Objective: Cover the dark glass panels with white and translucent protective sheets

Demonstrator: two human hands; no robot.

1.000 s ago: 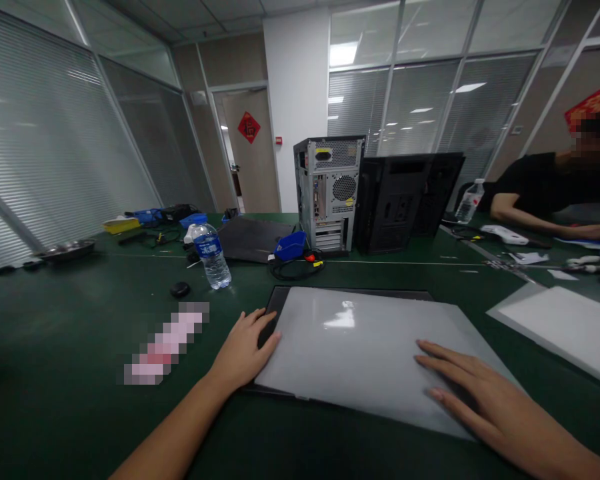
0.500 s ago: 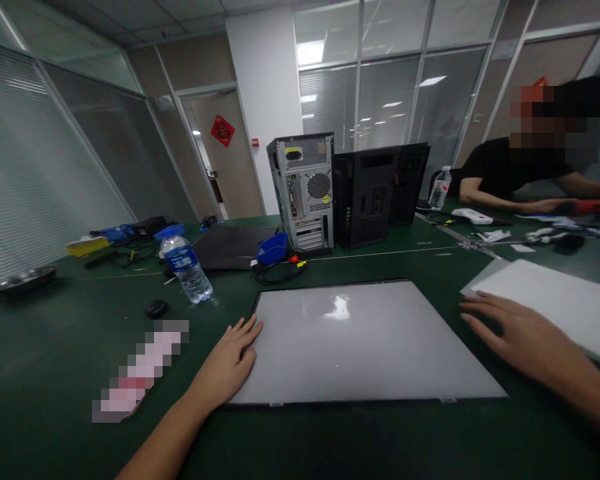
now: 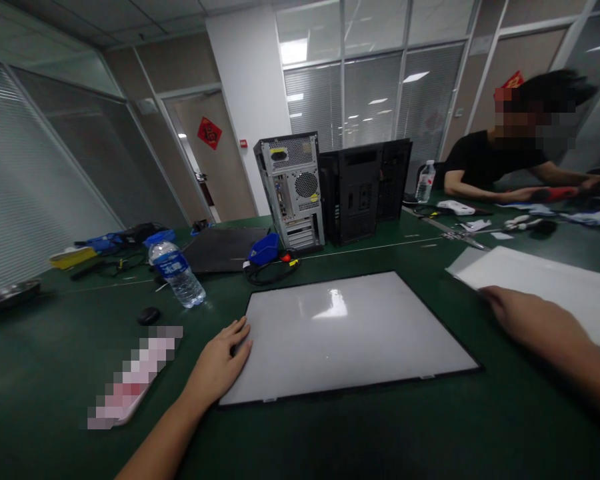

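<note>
A glossy white panel (image 3: 350,340) in a thin black frame, like a monitor's backlight unit, lies flat before me on the green table. Small tabs show along its near edge. My left hand (image 3: 217,360) rests on the panel's left edge, fingers stretched out and thumb apart. To the right, a stack of white sheets (image 3: 555,283) lies with a translucent corner at its left. My right hand (image 3: 525,320) is closed at the near left edge of these sheets, its fingers curled and its fingertips mostly hidden.
Behind the panel stand an open computer case (image 3: 295,193) and black casings (image 3: 360,193). A water bottle (image 3: 177,273), a mouse (image 3: 149,315) and a blurred-out pink object (image 3: 135,380) lie on the left. Across the table at right sits another person (image 3: 500,160).
My right hand has moved from beside the sheets' corner onto their near edge, and its fingers have curled in. The panel has turned slightly under my left hand. The view has shifted right.
</note>
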